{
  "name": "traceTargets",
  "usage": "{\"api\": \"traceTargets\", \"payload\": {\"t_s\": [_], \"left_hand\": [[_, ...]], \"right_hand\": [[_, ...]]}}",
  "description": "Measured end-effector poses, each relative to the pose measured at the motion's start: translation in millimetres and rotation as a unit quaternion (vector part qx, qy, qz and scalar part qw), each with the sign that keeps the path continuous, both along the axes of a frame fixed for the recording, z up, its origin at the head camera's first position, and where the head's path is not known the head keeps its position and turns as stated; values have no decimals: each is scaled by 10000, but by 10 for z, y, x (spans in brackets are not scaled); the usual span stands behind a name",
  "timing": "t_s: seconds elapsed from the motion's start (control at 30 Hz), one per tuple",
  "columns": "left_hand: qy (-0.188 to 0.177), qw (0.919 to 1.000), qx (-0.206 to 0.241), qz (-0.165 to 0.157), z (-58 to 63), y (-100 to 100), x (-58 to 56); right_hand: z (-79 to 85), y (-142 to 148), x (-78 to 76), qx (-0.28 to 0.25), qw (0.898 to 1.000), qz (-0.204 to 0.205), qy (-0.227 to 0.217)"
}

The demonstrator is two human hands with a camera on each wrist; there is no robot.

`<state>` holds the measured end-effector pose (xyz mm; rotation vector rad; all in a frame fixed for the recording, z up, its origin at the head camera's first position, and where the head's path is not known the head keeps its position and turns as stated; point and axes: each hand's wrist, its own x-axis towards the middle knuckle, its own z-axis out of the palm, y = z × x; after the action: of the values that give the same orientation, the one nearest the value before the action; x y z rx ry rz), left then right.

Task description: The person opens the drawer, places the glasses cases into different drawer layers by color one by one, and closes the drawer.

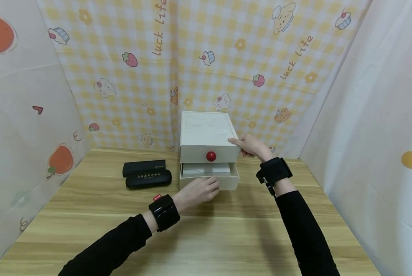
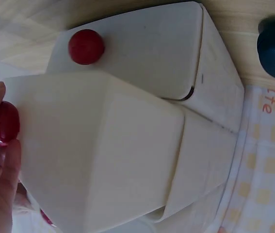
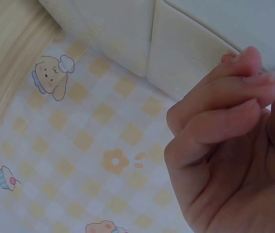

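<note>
A white desktop drawer unit (image 1: 207, 128) with red round knobs stands at the back of the table. Its middle drawer (image 1: 229, 183) is pulled partway out, with flat white paper-like pieces (image 1: 211, 168) inside. My left hand (image 1: 199, 191) is at that drawer's front; in the left wrist view its thumb and fingers pinch the red knob (image 2: 4, 124). The bottom drawer's knob (image 2: 86, 47) shows there too, that drawer pushed in. On the unit's right front corner, my right hand (image 1: 252, 146) holds on, thumb on top and curled fingers (image 3: 219, 121) against the side.
Two dark, long cases, a flat black one (image 1: 142, 167) and a rounded one with gold lettering (image 1: 149, 179), lie left of the unit on the wooden table (image 1: 206, 237). A yellow checked curtain (image 1: 206, 76) hangs right behind; white cloth (image 1: 375, 115) flanks the sides.
</note>
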<state>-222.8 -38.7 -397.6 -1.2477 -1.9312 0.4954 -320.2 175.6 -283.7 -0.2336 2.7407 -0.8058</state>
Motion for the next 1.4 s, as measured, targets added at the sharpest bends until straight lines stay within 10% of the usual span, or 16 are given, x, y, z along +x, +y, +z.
{"api": "traceTargets", "payload": {"t_s": [0.5,1.4], "left_hand": [[-234,9954,623,695,-110,-26,-250],[-542,9923,799,780,-234,-50,-387]], "right_hand": [[2,8,-10,-114,9999,73,-7],[10,11,28,-369,9992,146,-51]]}}
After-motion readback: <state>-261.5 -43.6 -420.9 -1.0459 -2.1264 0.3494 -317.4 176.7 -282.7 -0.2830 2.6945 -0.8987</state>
